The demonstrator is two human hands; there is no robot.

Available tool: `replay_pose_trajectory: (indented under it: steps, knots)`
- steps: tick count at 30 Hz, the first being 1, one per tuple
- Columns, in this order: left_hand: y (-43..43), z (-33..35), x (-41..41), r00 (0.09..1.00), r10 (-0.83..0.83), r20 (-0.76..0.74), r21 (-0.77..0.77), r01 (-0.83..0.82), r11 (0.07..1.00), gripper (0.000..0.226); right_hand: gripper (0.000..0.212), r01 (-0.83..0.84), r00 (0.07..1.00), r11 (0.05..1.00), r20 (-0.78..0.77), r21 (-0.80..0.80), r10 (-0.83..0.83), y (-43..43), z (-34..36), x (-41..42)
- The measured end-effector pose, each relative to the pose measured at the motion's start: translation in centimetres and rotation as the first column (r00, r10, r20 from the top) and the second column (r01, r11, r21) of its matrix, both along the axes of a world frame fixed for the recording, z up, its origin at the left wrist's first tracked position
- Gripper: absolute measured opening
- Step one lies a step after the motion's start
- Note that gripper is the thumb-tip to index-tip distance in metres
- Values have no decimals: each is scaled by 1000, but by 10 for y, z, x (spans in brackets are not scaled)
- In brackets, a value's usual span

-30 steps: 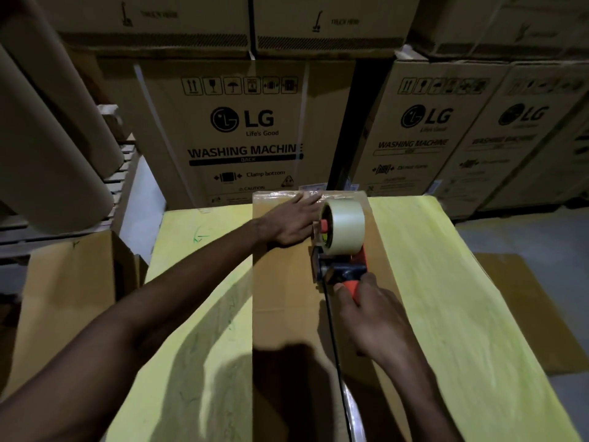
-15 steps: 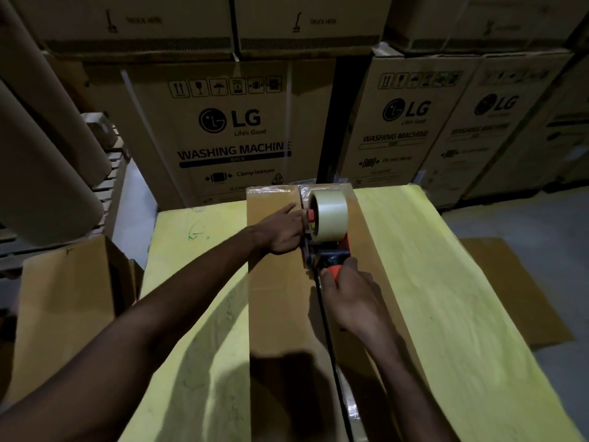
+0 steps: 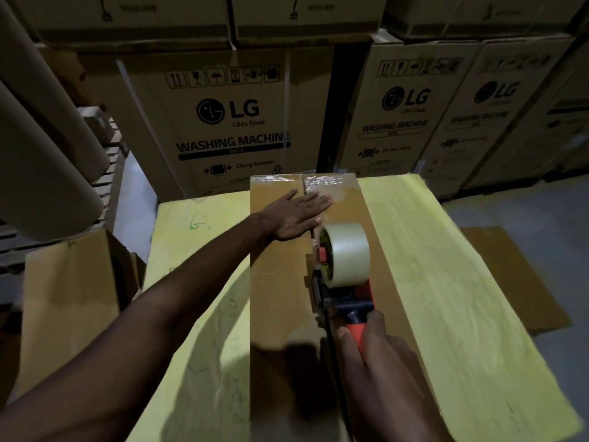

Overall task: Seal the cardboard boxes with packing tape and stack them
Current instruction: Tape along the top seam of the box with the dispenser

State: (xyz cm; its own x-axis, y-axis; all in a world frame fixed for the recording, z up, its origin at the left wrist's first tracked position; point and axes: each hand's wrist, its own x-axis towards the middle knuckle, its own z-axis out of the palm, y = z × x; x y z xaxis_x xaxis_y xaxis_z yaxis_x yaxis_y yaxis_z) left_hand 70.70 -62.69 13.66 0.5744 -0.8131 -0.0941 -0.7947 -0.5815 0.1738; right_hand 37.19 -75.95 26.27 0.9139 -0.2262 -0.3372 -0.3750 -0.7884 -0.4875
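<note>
Gripping the orange-handled clear-tape dispenser (image 3: pixel 345 266), the right hand (image 3: pixel 379 362) may drift off the seam of the long brown cardboard box (image 3: pixel 280 291) if the flat, pressing left hand (image 3: pixel 294 215) slips.

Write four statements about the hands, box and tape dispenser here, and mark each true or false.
1. The left hand lies flat on the cardboard box. True.
2. The right hand holds a knife. False: it grips the tape dispenser by its orange handle.
3. The box rests on a yellow surface. True.
4. The box's far end carries no tape. False: shiny tape covers it.
</note>
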Motion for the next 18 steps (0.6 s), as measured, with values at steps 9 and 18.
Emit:
replay_pose_trajectory:
  steps: [9,18]
  knots:
    - [9,6,-70,968,-252,13,52,251,967,76,29,22,999,999,-23,31,-22,6,-13,-3]
    - [32,-3,-122,965,-254,72,9,254,967,55,31,24,1000,997,-18,79,-23,-1,-12,-15]
